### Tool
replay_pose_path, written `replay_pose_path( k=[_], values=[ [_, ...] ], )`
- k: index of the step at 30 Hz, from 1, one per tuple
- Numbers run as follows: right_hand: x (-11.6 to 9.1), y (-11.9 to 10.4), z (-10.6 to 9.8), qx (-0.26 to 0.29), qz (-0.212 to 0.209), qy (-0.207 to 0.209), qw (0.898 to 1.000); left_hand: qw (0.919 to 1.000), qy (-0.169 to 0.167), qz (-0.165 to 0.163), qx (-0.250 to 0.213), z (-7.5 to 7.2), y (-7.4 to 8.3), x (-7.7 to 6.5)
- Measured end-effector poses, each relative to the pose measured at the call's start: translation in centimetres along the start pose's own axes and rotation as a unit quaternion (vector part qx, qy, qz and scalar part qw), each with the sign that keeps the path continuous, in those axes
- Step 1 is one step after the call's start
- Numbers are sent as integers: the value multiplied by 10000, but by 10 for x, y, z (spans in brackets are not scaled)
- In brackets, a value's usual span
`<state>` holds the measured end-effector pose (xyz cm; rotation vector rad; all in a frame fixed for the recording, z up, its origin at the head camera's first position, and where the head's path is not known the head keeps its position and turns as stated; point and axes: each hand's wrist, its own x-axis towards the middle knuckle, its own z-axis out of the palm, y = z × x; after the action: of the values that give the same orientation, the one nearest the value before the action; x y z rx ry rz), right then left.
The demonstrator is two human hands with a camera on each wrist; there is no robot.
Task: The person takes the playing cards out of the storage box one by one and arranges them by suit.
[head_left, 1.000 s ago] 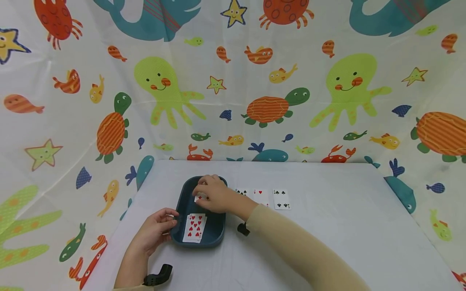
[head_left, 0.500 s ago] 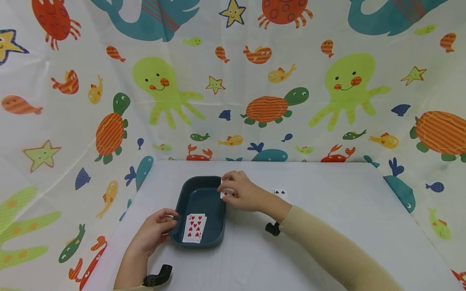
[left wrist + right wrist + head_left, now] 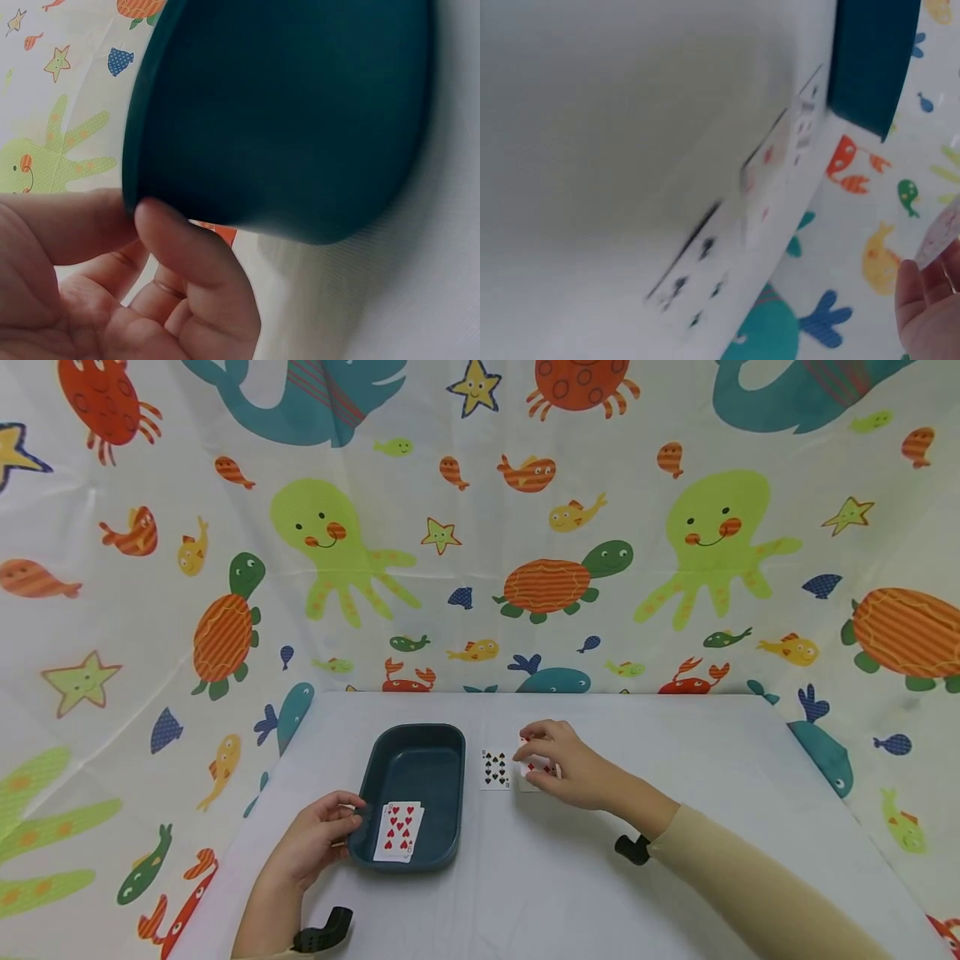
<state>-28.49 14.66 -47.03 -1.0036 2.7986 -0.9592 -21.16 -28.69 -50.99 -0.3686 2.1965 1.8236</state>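
My left hand pinches the left rim of a dark teal tray; the left wrist view shows the thumb and a finger on the tray's edge. Near the tray's front lie overlapping playing cards, a heart card on top. My right hand holds a red diamond playing card above the table, right of the tray. In the right wrist view, that hand pinches the held card at the right edge.
A spade card lies on the white table right of the tray. The right wrist view shows a blurred red-marked card and a black club card in the same row. Behind hangs a sea-animal cloth.
My right hand has carried the diamond card from above the tray to the right, past the spade card. The left hand stays at the tray's rim.
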Motion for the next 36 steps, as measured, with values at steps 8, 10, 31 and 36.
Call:
replay_pose_path(
  k=[8,10,31,36],
  values=[
    [-32,36,-14,-306,315,108,9990,10000,57,23,4,-1,1,-1],
    [-39,45,-17,-343,383,143,9986,10000,60,12,-2,-1,0,-1],
    [-69,105,-23,-599,1198,-333,9904,10000,69,-37,-2,0,-1,-1],
    [-70,107,-24,-596,1394,-438,9875,10000,69,-24,30,0,-1,-1]
  ],
)
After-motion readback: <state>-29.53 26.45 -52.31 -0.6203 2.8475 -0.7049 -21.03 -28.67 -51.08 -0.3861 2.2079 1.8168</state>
